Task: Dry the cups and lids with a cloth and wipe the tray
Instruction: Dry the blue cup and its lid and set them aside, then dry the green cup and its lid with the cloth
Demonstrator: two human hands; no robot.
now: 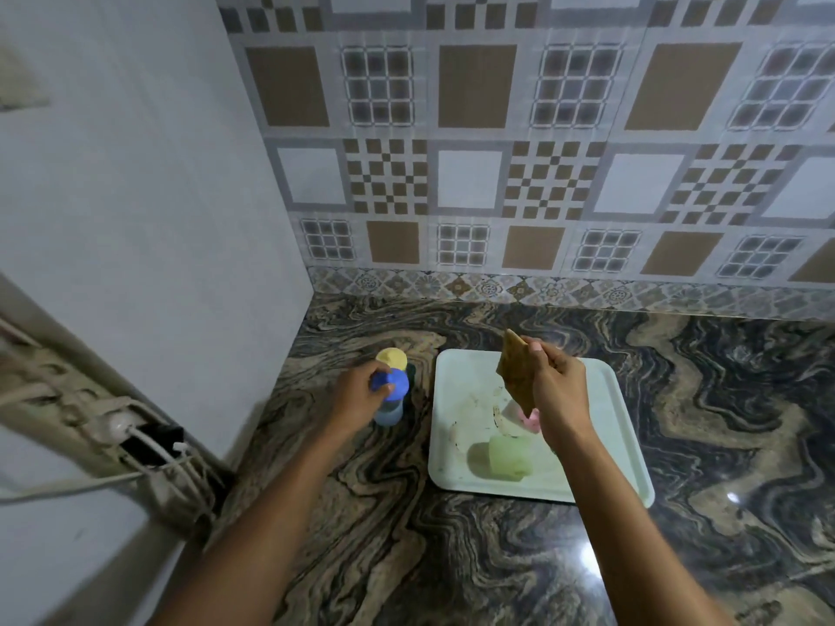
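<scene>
Blue cup [388, 411], where?

On the swirly counter [497, 558], left of the tray [605, 422]. Standing up, blue lid [393, 382] on top.

And the left hand [359, 393]?

Curled round that blue lid, holding it from above. A yellow lid [391, 358] just behind. Touching or not, cannot tell.

Next, to the right?

The white tray, flat on the counter, with dirty marks on it. Above it, the brown cloth [515, 377], hanging down.

Held by what?

By the right hand [560, 395], fingers and thumb pinching the top of the cloth.

More cups?

A pink cup [532, 420] on the tray, half hidden behind cloth and hand. A green cup [508, 456] nearer, on the tray too, lying on its side, well apart from the blue cup.
</scene>
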